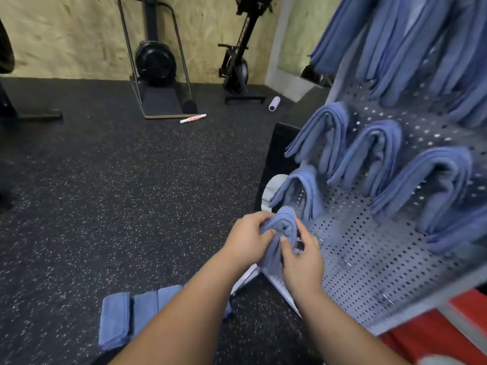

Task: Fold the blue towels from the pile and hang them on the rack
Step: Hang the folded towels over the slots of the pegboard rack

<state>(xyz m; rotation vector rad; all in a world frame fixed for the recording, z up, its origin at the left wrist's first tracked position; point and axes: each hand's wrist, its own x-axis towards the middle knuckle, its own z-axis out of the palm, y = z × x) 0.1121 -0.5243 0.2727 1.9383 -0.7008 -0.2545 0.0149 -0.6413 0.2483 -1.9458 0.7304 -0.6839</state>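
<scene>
Both hands hold one folded blue towel (279, 230) draped at the lower left corner of the grey perforated rack (369, 262). My left hand (247, 239) grips the towel's left side. From the right, my right hand (300, 262) pinches it with thumb and fingers. Several folded blue towels (374, 151) hang on the rack above and to the right. The hook under the held towel is hidden. On the floor at lower left lie folded blue towels (126, 314), partly covered by my left forearm.
Dark speckled rubber floor (131, 193) spreads to the left. Exercise machines (155, 61) stand against the wooden back wall, with a pink-and-white roller (193, 118) and a lilac foam roller (274, 103) on the floor. A black box (276, 154) sits behind the rack. Something red (434, 335) lies at lower right.
</scene>
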